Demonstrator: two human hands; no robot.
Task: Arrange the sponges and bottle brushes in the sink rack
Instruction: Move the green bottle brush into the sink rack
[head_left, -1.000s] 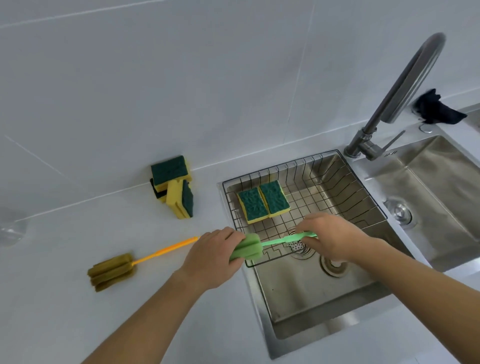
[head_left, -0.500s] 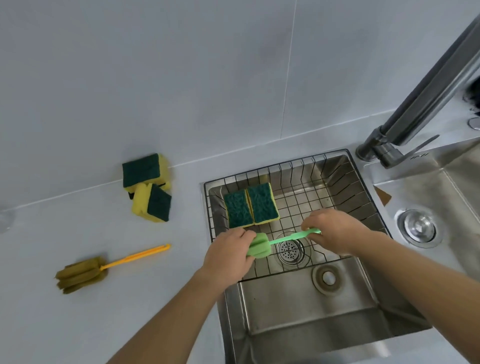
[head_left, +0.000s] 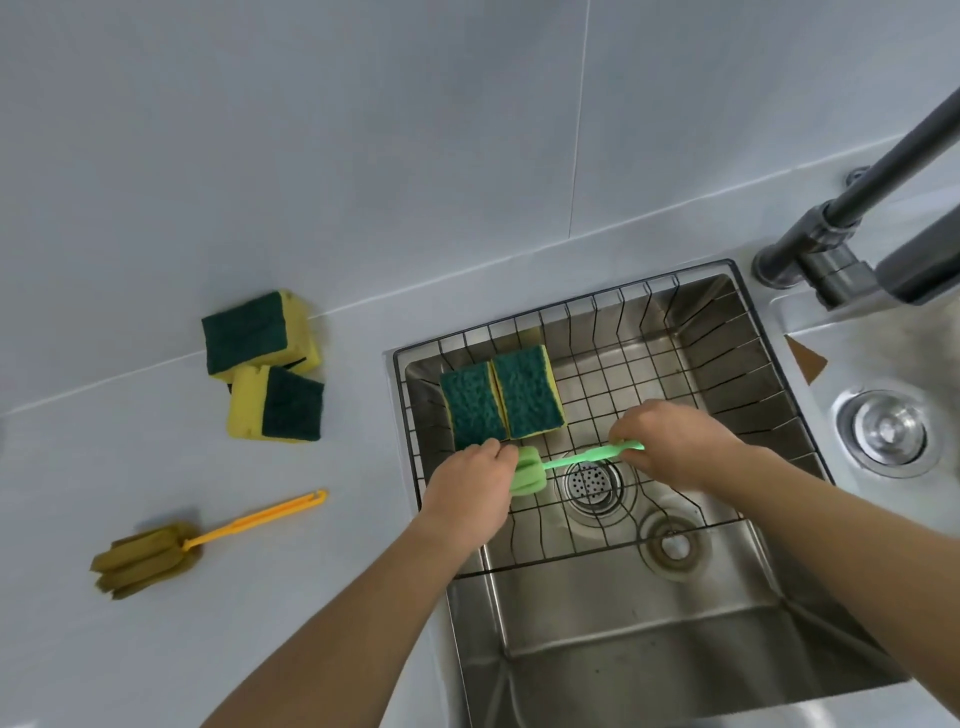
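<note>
A wire sink rack (head_left: 696, 343) sits across the far half of the steel sink. Two green-and-yellow sponges (head_left: 501, 397) lie side by side at its left end. Just in front of them, low over the rack floor, I hold a green bottle brush (head_left: 566, 464) level with both hands. My left hand (head_left: 467, 493) grips its foam head, and my right hand (head_left: 675, 447) pinches the handle end. On the counter left of the sink lie two more sponges (head_left: 265, 364), stacked askew, and an orange-handled bottle brush (head_left: 208, 538) with an olive foam head.
The sink drain (head_left: 589, 480) shows under the rack, with an overflow ring (head_left: 672, 545) in front of it. A dark faucet (head_left: 852, 223) reaches in from the right, above a second basin with its own drain (head_left: 888, 431). A white tiled wall stands behind.
Both hands have carried the green brush from the sink's front-left rim inward over the rack, close to the two sponges. The camera has moved closer and tilted down.
</note>
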